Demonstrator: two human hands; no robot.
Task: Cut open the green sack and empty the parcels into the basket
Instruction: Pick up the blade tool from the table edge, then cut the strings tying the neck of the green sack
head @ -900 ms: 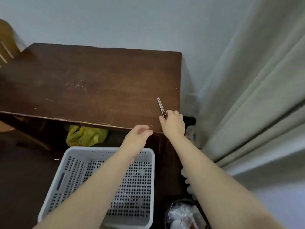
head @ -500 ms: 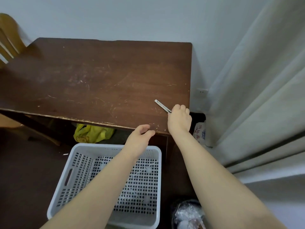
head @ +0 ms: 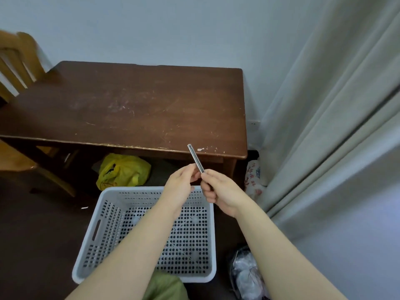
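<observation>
The right hand (head: 218, 191) is clenched around the lower end of a slim metal cutter (head: 195, 158), which sticks up and to the left out of the fist, its tip in front of the near edge of the brown table (head: 129, 105). The left hand (head: 181, 182) reaches its curled fingertips to the cutter's side just above the fist; whether they pinch it I cannot tell. Both hands hover over the far rim of the white perforated basket (head: 97, 230) on the floor. A crumpled yellow-green bag (head: 123, 172) lies under the table, just beyond the basket. Olive-green cloth (head: 166, 286) shows at the basket's near rim
</observation>
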